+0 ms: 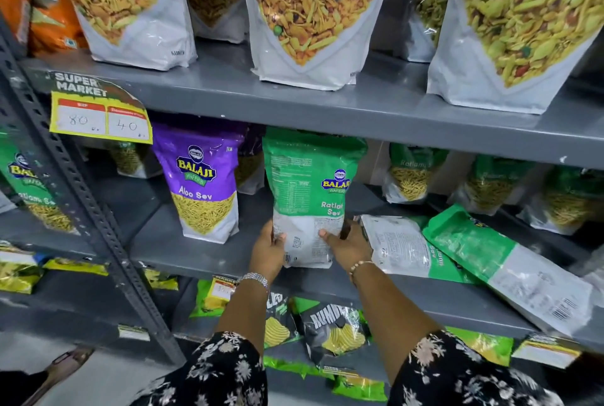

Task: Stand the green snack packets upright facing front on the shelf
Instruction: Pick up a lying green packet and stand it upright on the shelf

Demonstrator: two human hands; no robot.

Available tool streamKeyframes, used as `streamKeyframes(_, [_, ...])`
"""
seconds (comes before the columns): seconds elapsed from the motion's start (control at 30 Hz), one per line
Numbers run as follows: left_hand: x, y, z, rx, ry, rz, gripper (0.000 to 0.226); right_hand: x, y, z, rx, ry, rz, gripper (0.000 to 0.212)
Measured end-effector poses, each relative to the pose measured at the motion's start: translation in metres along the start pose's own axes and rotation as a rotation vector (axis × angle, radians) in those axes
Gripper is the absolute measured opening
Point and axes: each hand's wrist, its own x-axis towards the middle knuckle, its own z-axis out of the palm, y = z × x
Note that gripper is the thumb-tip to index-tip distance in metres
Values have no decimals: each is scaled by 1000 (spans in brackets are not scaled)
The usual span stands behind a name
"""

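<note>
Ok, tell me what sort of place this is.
Most likely a supermarket snack aisle: grey metal shelves, a "Super Market" price tag, and rows of packaged snacks like the purple Aloo Sev packet.

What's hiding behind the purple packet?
Behind the purple packet, a darker packet peeks out on its right side, showing some yellow snack. To its left, farther back, stands another packet. Whatever sits directly behind the purple one is covered.
</note>
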Motion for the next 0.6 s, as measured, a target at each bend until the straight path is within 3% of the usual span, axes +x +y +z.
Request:
streamKeyframes(0.13, [-6,-1,-3,-3,-25,-19,36,-13,-1,10,-48,267,63,55])
streamKeyframes(0.23, [-11,0,-1,-65,-20,1,34,-24,0,18,-31,227,69,38])
streamKeyframes(0.33, [-21,2,4,-224,18,-7,39,-37,5,21,-25,240,-38,10])
streamKeyframes(0.4, [-32,0,4,-296,2,-20,41,-49,14,25,-2,177,-130,26])
streamKeyframes(0.47, [-46,3,-1,-303,-26,-14,38,-63,20,35,-7,100,-169,65])
streamKeyframes(0.53, [-63,6,-5,-192,-52,14,38,-72,20,45,-9,105,-167,99])
streamKeyframes(0.6, [-76,3,-6,-68,-82,66,41,-75,16,54,-35,167,-158,114])
